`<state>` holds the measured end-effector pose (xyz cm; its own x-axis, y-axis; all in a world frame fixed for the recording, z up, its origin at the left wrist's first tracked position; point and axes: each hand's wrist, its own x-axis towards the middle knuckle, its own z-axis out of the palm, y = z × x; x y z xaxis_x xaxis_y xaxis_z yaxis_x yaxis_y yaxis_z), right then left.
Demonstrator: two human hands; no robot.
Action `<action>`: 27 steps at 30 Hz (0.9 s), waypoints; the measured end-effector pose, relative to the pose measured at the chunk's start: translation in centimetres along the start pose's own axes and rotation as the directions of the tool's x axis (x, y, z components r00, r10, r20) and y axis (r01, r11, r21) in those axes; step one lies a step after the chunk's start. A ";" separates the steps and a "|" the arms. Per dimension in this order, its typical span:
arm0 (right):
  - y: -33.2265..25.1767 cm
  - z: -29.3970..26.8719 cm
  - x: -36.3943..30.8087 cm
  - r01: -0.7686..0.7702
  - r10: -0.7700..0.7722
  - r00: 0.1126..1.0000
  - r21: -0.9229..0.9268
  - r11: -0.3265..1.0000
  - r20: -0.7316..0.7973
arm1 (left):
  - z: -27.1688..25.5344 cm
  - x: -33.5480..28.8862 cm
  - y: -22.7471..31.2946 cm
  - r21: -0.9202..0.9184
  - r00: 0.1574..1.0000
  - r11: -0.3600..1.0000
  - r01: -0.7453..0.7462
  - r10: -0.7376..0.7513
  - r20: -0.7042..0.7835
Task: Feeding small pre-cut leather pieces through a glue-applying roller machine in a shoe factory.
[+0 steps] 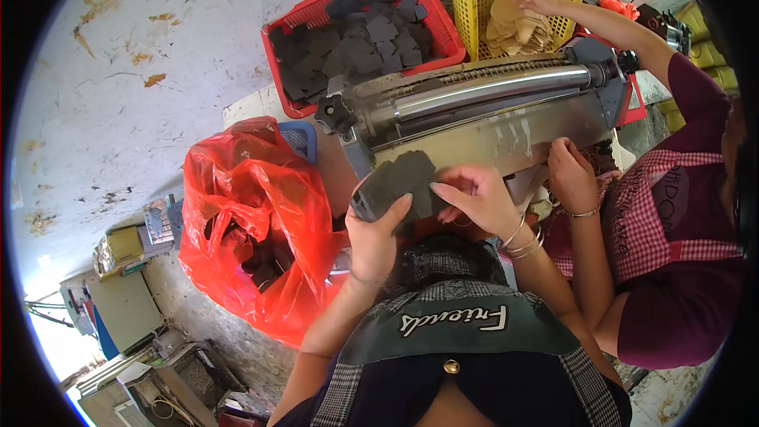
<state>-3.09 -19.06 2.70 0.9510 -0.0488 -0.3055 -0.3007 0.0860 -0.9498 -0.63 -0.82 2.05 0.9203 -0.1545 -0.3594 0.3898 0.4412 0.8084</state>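
Observation:
A stack of thin dark grey cut pieces is in front of me, just short of the roller machine. My left hand grips the stack from its near left side, thumb on top. At the right edge of the same stack, my right hand has its thumb and fingers closed around the rim of the pieces. Beyond both hands lies the roller machine, with a shiny metal roller and a sloping metal plate. The undersides of the pieces are hidden.
A red basket of dark pieces stands beyond the machine, beside a tall yellow basket with tan pieces. At left sits a red plastic bag holding dark scraps, next to a blue basket. A co-worker's arm reaches into the yellow basket.

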 end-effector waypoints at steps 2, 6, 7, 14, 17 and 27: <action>-0.3 0.4 -0.6 -0.113 0.114 0.994 0.115 0.987 0.001 | 0.2 -0.1 0.2 -0.065 0.997 0.995 0.077 -0.076 0.021; 0.3 0.2 -0.6 0.011 -0.009 0.999 0.052 0.999 -0.047 | 0.3 0.4 0.2 -0.153 0.990 0.978 0.139 -0.135 0.040; 0.3 0.2 -0.7 -0.025 0.028 0.996 0.039 0.999 -0.085 | 0.2 0.5 0.2 -0.157 0.993 0.980 0.121 -0.119 0.021; 2.1 -3.3 5.2 -0.062 0.022 0.938 -0.103 0.993 -0.345 | -0.4 1.2 0.2 -0.120 0.986 0.980 0.162 -0.164 -0.013; -1.5 -1.9 6.5 0.065 -0.164 0.912 -0.263 0.963 -0.376 | -1.3 1.9 0.4 -0.145 0.993 0.983 0.110 -0.113 -0.016; -6.7 -1.7 23.7 0.174 -0.065 0.985 -0.932 0.318 0.162 | -1.3 1.2 0.8 -0.081 0.992 0.989 0.122 -0.118 0.046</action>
<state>21.32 -22.51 1.67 0.9676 0.1072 -0.2285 0.0021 -0.9086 -0.4177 0.78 0.52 1.64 0.8683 -0.2457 -0.4310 0.4949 0.4891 0.7182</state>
